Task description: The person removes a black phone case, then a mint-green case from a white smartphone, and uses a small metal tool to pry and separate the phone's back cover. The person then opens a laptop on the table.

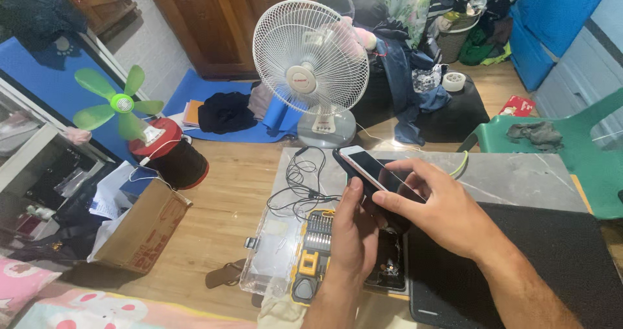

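Both grips, left hand (354,228) and right hand (436,209), clamp the smartphone (370,170); hold it steady above the screwdriver-bit case (318,251).

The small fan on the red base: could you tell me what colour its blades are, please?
Bright green blades, seen in the head view.

A slim white-edged smartphone with a dark glass screen (371,170) is held tilted, its screen facing up and its top end raised, just above the open yellow-and-black screwdriver bit kit with its clear plastic lid (311,251). The screen is dark and glossy, reflecting some light.
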